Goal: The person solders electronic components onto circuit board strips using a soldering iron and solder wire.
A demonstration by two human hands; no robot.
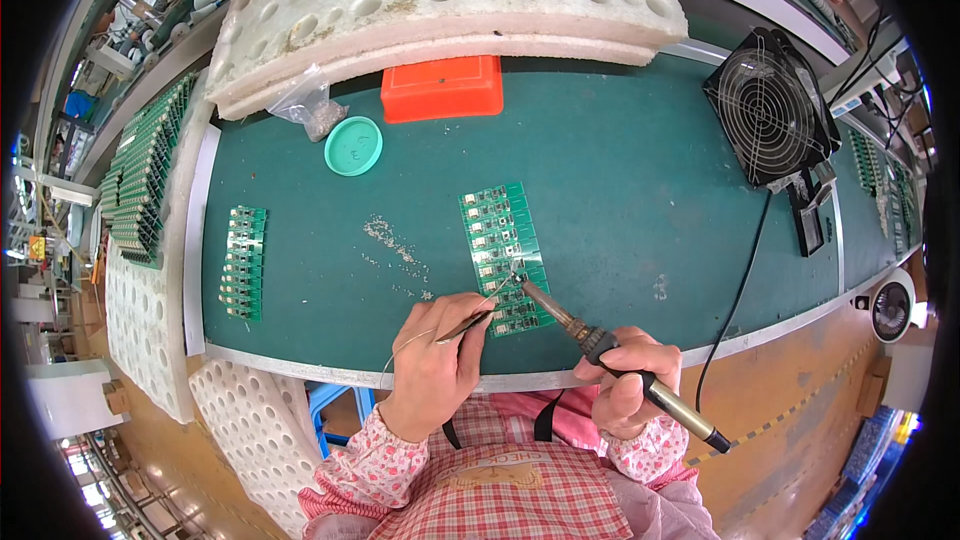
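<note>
Green circuit board panel (505,255), a single tall piece just right of the frame's centre, lies flat on the dark green tabletop (620,190); the step in hand looks like soldering on its lower half. To do it well, hold the soldering iron (600,342) so its tip warms pad and lead together, feed the solder wire (502,286) into the joint rather than onto the tip, and draw the wire off before lifting the iron. Keep each touch brief: the joints sit close, and a heavy feed could bridge neighbours. No clamp shows on the panel, so press lightly lest it slide.

At lower right, the right hand (636,380) is wrapped around the iron's handle. The left hand (435,365), at lower centre, pinches the wire along with a slim dark pointed tool (463,327), perhaps tweezers. The hands stand apart, while wire end and iron tip converge over the panel; whether the tip meets a pad is too small to tell.

The panel leans slightly, its top toward the left, and repeats one layout row after row: pale blocky components down its left side, small dark parts farther right. A bright patch near its right edge may be glare.
</note>
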